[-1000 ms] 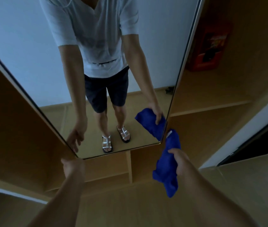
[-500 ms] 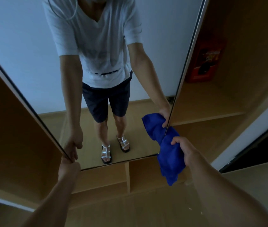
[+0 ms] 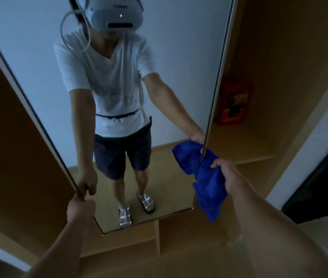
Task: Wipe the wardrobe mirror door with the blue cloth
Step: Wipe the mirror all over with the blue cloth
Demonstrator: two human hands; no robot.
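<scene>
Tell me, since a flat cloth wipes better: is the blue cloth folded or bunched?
Bunched. The blue cloth hangs crumpled from the right hand at the mirror door's edge.

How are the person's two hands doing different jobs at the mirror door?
The left hand grips the left edge of the mirror door and holds no cloth; the right hand grips the bunched blue cloth at the door's right edge. The left hand sits lower than the right. Both are curled around something.
</scene>
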